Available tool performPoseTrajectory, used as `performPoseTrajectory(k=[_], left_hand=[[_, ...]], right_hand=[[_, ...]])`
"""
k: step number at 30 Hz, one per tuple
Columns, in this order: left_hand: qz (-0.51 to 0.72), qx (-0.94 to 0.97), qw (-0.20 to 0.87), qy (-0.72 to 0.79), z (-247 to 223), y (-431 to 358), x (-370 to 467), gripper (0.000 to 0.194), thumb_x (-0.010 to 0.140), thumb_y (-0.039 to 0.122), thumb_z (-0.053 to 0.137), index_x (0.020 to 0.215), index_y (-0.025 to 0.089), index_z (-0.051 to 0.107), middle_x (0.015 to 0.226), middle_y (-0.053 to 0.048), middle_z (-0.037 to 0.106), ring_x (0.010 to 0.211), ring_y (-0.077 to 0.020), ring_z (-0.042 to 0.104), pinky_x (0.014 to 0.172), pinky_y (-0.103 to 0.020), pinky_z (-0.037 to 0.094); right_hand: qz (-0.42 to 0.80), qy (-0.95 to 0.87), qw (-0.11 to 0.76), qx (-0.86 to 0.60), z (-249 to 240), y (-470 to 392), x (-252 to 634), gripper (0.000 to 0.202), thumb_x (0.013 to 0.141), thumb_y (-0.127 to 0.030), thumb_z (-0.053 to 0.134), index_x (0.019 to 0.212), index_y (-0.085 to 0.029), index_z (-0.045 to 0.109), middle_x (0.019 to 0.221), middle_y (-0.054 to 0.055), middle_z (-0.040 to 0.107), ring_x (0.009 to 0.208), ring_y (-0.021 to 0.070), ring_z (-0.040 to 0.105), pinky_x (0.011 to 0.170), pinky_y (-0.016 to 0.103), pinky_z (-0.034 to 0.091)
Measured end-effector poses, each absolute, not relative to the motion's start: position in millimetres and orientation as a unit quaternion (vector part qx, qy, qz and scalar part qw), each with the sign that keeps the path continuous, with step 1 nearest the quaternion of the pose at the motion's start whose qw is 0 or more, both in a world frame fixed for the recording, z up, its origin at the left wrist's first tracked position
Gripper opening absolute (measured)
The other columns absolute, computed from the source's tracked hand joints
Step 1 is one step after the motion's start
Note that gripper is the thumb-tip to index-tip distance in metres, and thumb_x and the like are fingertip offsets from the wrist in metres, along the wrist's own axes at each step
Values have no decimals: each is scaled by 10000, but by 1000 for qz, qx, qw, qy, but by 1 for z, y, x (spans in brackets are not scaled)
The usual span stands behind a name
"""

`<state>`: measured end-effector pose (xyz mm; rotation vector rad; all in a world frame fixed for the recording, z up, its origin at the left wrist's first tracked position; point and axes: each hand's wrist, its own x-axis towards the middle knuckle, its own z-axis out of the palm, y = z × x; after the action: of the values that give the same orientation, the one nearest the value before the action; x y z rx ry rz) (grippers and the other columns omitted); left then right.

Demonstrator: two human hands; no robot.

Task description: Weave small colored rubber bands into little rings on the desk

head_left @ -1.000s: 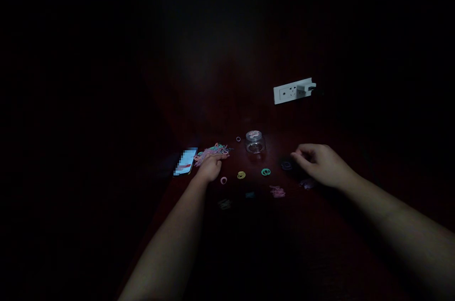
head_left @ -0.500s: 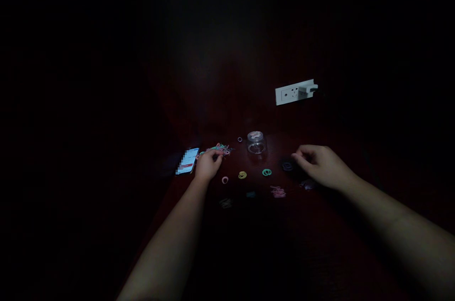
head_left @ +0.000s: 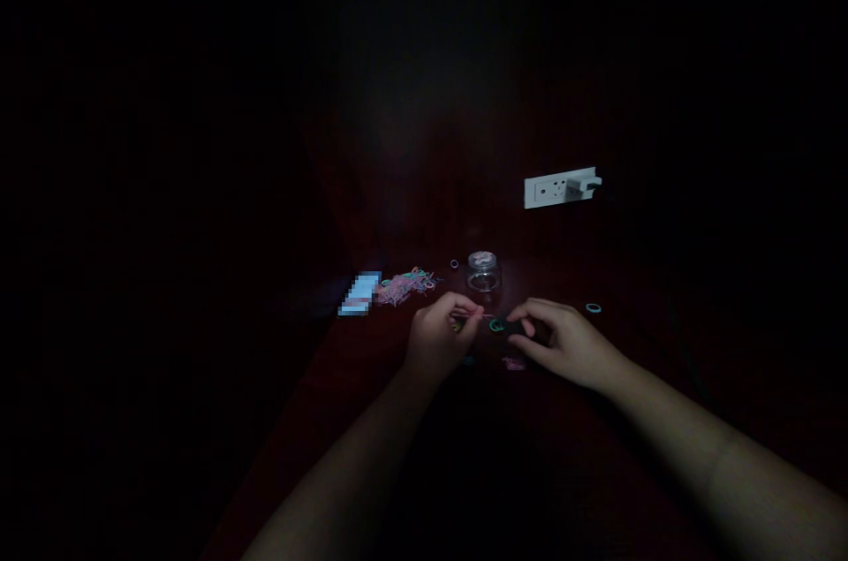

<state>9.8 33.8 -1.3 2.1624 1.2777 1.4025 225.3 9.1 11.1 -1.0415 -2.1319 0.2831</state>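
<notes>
Between the thumb and fingertips of my left hand (head_left: 445, 333) is a thin pink band (head_left: 488, 314). My right hand (head_left: 563, 340) is just to the right, thumb and fingers apart, with nothing visible between them. Green bands (head_left: 496, 326) lie on the dark table between the two hands. Nearer to me are pink bands (head_left: 513, 363) and a dim blue bunch (head_left: 467, 360). A yellow band (head_left: 457, 327) is partly covered by my left hand. A mixed pile of colored bands (head_left: 405, 286) lies beyond my left hand.
A clear lidded jar (head_left: 483, 273) stands behind the hands. One small pale ring (head_left: 454, 264) lies left of it, and a light blue ring (head_left: 593, 308) at the right. A lit phone (head_left: 360, 293) lies at the left. A wall socket (head_left: 560, 188) holds a plug.
My left hand has moved right from the pile, now with a pink band. My right hand has moved left and its fingers have spread. A light blue ring now shows at the right.
</notes>
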Motion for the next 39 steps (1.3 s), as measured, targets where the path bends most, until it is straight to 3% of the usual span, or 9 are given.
performPoseTrajectory(k=[7, 20, 33, 39], left_hand=[[494, 751, 159, 409, 0, 12, 23, 87, 817, 217, 683, 885, 242, 634, 866, 30, 757, 807, -136, 722, 712, -252, 557], [471, 781, 146, 383, 3, 4, 20, 94, 825, 204, 684, 903, 231, 640, 896, 23, 758, 809, -130, 718, 733, -257, 559], [479, 778, 162, 374, -3, 8, 19, 141, 810, 184, 680, 935, 214, 624, 892, 3, 747, 796, -127, 710, 728, -262, 567], [486, 775, 163, 370, -5, 9, 20, 134, 804, 186, 676, 925, 214, 625, 884, -4, 745, 794, -133, 711, 723, -268, 575]], right_hand=[[110, -841, 393, -356, 13, 2, 220, 66, 874, -256, 623, 893, -196, 642, 723, 3, 559, 686, 155, 567, 650, 277, 445], [122, -838, 385, -366, 8, 3, 222, 155, 900, -246, 572, 757, -190, 595, 687, 1, 547, 642, 141, 541, 620, 268, 423], [174, -822, 354, -410, 4, 5, 223, 126, 967, -288, 439, 903, -221, 525, 809, 19, 616, 702, 164, 584, 657, 292, 461], [211, -833, 339, -384, 5, 1, 223, 133, 889, -294, 577, 988, -224, 522, 800, 3, 592, 604, 137, 521, 520, 253, 418]])
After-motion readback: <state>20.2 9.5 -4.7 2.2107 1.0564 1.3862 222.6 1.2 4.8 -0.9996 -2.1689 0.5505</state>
